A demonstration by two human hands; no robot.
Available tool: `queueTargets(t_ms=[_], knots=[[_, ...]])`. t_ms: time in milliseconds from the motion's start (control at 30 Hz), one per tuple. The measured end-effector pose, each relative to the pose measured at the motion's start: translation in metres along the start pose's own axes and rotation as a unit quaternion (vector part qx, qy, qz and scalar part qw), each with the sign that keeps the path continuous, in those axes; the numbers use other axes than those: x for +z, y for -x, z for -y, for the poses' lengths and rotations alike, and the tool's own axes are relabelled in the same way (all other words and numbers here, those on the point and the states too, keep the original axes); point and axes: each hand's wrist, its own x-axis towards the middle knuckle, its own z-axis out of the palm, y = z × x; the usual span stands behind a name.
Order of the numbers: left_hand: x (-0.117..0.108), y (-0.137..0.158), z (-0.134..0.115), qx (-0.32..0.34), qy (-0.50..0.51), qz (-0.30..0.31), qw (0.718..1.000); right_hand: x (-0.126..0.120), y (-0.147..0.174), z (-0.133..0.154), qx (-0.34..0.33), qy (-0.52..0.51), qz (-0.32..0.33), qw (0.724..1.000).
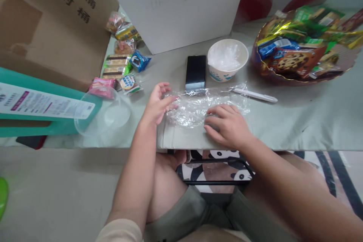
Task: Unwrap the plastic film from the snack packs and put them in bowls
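Observation:
A crumpled sheet of clear plastic film (190,111) lies spread on the table in front of me. At its left edge is my left hand (161,102), fingers apart and thumb over the film. My right hand (227,124) rests palm down on the right part of the film, fingers loosely bent and spread. Just behind the film lies a black phone (196,72). Beside the phone stands a paper bowl (227,73) with white, translucent plastic in it. A white pen-like tool (256,95) lies at the film's right end.
A scalloped bowl (263,70) at the right holds several wrapped snacks. More packaged snacks (117,60) lie at the left, near a clear plastic tub (119,111) and a green box (51,102). A cardboard box (56,26) and a white box (181,7) stand behind.

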Motion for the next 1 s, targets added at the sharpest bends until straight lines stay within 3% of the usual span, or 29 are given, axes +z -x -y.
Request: queueTargets(t_ms=[167,367,533,600,667,767,900,1000], knots=[[-0.009,0.005,0.003,0.012,-0.039,0.125,0.991,-0.009,-0.005,-0.003,0.029,0.001,-0.055,0.998],[-0.009,0.016,-0.005,0.029,-0.065,0.280,0.958,-0.025,-0.012,-0.004,0.088,-0.027,-0.138,0.986],[-0.006,0.029,-0.014,0.039,-0.087,0.393,0.915,-0.024,-0.029,0.009,0.049,-0.028,-0.095,0.994],[-0.006,0.032,-0.015,0.037,-0.100,0.408,0.907,-0.021,-0.038,0.009,0.040,-0.008,-0.062,0.997],[-0.007,0.033,-0.013,0.052,-0.102,0.370,0.922,-0.017,-0.046,0.008,0.041,0.017,-0.015,0.999],[-0.013,0.024,-0.005,0.104,-0.085,0.224,0.965,-0.016,-0.053,0.005,0.071,0.041,0.045,0.996],[-0.028,0.000,0.009,0.181,-0.066,0.034,0.981,-0.022,-0.054,0.007,0.153,0.019,0.034,0.987],[-0.032,-0.009,0.015,0.188,-0.041,-0.030,0.981,-0.029,-0.053,0.007,0.240,-0.074,0.003,0.968]])
